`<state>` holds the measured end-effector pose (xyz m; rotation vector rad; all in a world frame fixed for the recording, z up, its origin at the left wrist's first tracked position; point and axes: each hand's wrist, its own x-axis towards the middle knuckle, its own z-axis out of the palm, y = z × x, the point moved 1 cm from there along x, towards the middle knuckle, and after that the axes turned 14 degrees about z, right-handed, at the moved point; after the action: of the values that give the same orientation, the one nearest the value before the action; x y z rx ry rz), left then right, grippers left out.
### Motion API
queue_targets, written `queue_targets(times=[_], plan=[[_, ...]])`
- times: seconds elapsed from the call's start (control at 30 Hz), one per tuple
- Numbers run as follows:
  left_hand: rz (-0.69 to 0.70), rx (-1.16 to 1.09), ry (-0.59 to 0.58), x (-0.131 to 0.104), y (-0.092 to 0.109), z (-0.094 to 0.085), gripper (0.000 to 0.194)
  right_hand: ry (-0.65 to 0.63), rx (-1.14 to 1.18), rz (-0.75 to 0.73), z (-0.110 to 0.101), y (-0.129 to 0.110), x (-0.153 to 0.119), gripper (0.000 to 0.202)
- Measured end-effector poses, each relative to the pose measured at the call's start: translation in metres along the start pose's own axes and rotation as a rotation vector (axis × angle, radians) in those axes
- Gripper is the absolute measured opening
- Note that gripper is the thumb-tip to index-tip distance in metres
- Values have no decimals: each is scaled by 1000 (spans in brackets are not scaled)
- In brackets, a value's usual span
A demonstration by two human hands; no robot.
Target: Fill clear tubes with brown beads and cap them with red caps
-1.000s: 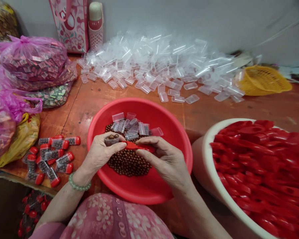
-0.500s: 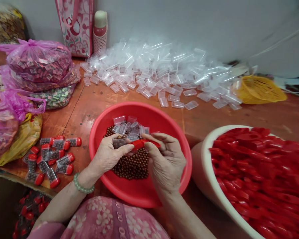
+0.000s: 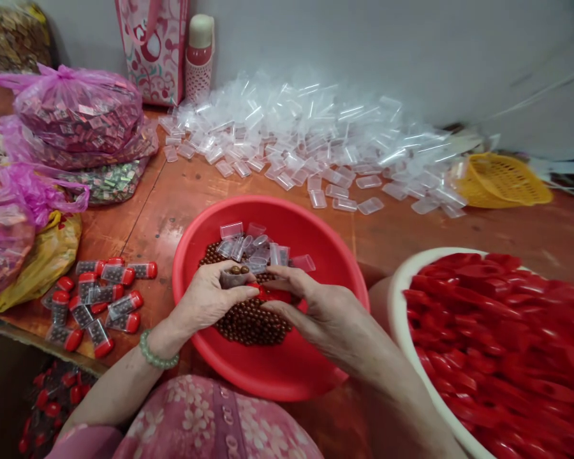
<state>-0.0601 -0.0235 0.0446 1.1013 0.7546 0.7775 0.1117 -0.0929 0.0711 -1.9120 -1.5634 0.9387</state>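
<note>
My left hand [image 3: 203, 299] is closed round a small clear plastic container [image 3: 235, 279] with brown balls showing at its top. My right hand [image 3: 325, 315] is beside it, thumb and fingers about a red plastic piece [image 3: 280, 296] that is partly hidden. The piece's left end is close to my left thumb; whether it touches the container I cannot tell. Both hands are over a red basin [image 3: 310, 376]. In the basin lie many brown balls [image 3: 253, 326] and several empty clear containers [image 3: 256, 245].
A white tub [image 3: 402, 280] of red plastic pieces [image 3: 497, 357] stands at right. Filled red-capped containers [image 3: 105, 294] lie at left, above a box [image 3: 0, 363]. Clear containers [image 3: 306, 140] are heaped behind, beside a yellow basket [image 3: 507, 182]. Pink bags [image 3: 76, 115] stand back left.
My right hand has turned and its fingers have shifted along the red piece, which shows less now. My left hand keeps hold of the container. The view has shifted slightly.
</note>
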Motion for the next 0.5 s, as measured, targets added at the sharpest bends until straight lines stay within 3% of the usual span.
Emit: queue_targets(times=[0.3,0.5], plan=[[-23,-48,-22,-2,-3,-1,27,51,116,-32,17,-2,6,12],[18,-164,-109,2,2,-17,30,211,571,61,17,22,9,12]])
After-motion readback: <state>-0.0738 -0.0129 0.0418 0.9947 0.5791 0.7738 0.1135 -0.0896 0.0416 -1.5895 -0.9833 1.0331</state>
